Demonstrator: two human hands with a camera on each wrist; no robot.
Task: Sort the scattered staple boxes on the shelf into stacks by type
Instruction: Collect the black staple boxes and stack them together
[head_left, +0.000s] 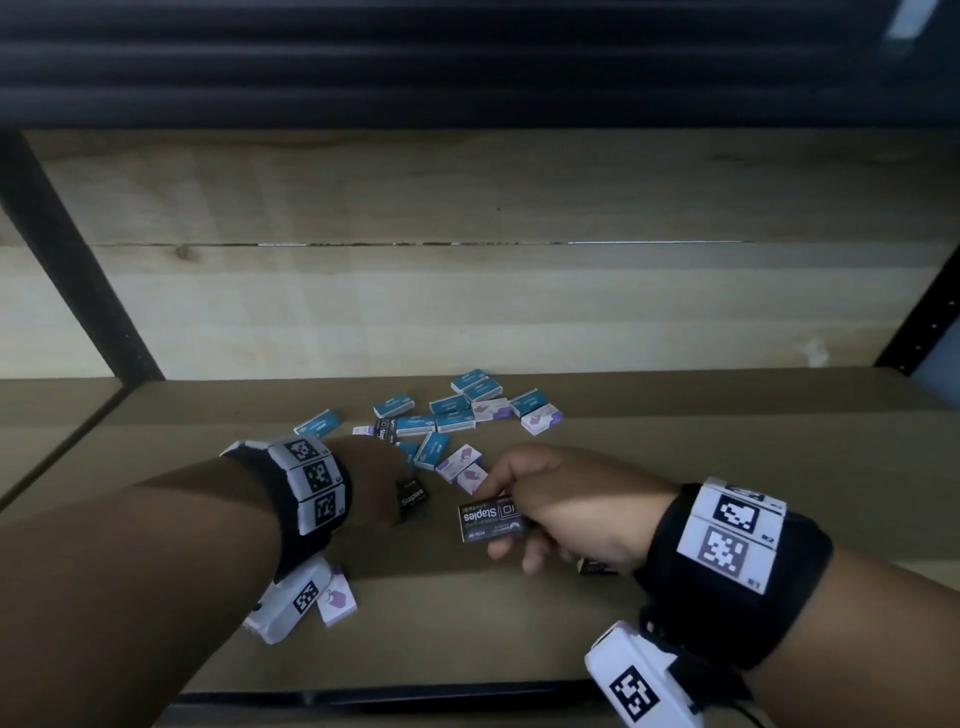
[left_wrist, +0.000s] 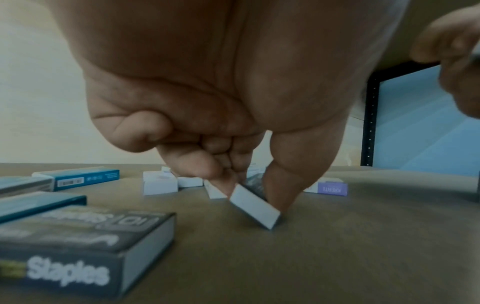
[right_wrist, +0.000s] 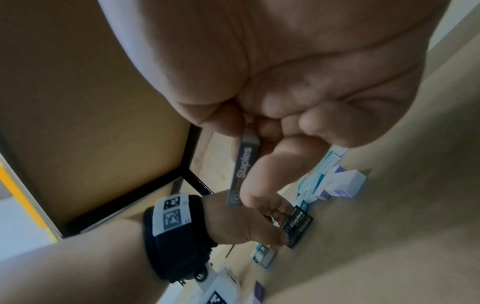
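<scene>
— Where are the staple boxes?

— One dark box (head_left: 491, 521) is off the shelf (head_left: 727, 447), gripped flat in the right hand (head_left: 566, 506), thumb on top and fingers curled beneath, its "Staples" label facing up. A second dark box (head_left: 412, 497) is pinched in the left hand (head_left: 371, 480) between thumb and fingertips (from the left wrist it shows tipped on one corner against the board).

— And the others?

— Scattered behind the hands: teal boxes (head_left: 452, 410) in a loose cluster toward the back wall, some overlapping, with white-and-purple boxes (head_left: 540, 420) mixed in at the right end and two more just beyond the right hand's fingers. One purple box (head_left: 337, 603) lies alone near the front edge, under the left wrist. Another dark box (left_wrist: 85, 246) lies flat close to the left wrist camera, with teal ones beside it.

— The surroundings?

— Pale wooden boards behind, black metal uprights (head_left: 78, 260) at either side, marker bands (head_left: 314, 480) on both wrists.
</scene>
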